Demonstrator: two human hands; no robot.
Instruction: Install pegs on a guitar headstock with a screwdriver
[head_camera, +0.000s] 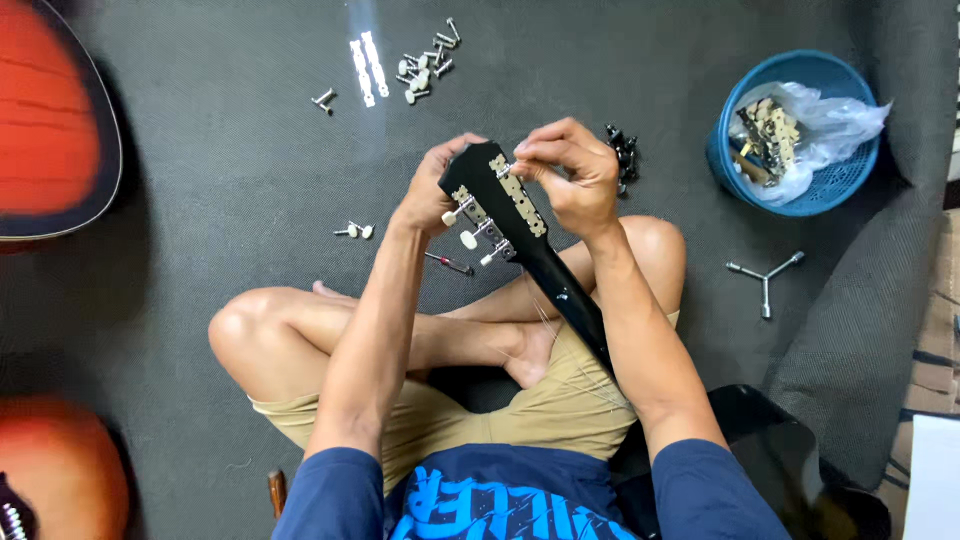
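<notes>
While the headstock (495, 200) is clamped by the left hand (432, 195) — stiff, light — a tuner (518, 172) is pinched by the right hand (572, 175).

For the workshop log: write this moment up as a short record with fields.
setting: dark floor mat, person seated cross-legged
left hand: grips black guitar headstock
right hand: fingertips pinch at the tuner plate
loose parts: tuning pegs on mat
tool: three-arm wrench
container: blue basket with plastic bag
nearby: red guitar body
</notes>
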